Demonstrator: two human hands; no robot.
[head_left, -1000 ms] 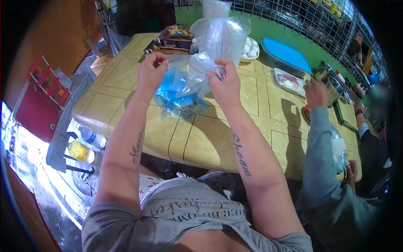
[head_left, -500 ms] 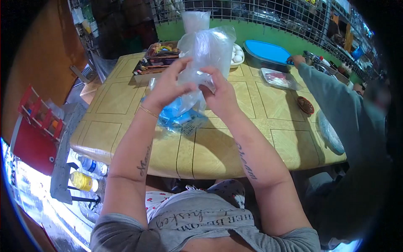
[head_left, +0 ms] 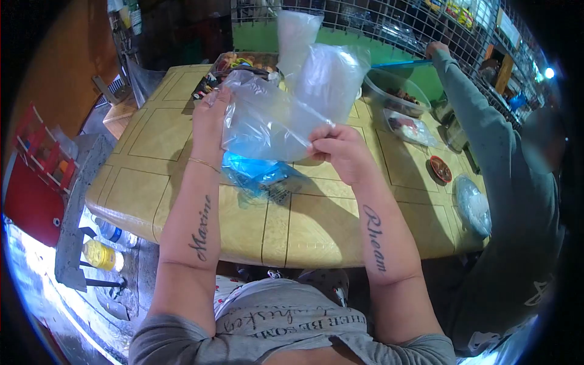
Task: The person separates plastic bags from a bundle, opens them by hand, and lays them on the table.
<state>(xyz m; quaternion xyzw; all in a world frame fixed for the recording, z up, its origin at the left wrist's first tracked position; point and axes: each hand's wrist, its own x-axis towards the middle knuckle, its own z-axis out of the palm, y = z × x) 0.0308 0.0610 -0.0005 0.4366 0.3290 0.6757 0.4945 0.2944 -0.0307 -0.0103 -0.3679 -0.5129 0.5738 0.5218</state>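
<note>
A clear plastic bag point(head_left: 258, 118) is stretched between my two hands above the table. My left hand point(head_left: 211, 115) grips its left edge, with fingers closed on the film. At the lower right corner, my right hand point(head_left: 342, 149) pinches the same bag. Just behind it stands a bulky, translucent plastic bundle point(head_left: 331, 76), and a second, taller plastic bundle point(head_left: 298, 36) rises farther back; what is inside them I cannot make out. Beneath the held bag lies crumpled blue-and-clear plastic packaging point(head_left: 261, 173) on the yellow table point(head_left: 328, 237).
At right, a co-worker's hand point(head_left: 436, 48) holds up a blue lid point(head_left: 398, 63) over a clear container point(head_left: 380, 91) with dark food. Nearby are a wrapped tray point(head_left: 409, 128), a small red-rimmed dish point(head_left: 440, 169) and a plastic-wrapped plate point(head_left: 471, 207). A box of packets point(head_left: 243, 64) sits back left.
My hands have moved apart, spreading the clear bag between them. The co-worker's hand has lifted the blue lid off the container, exposing its contents.
</note>
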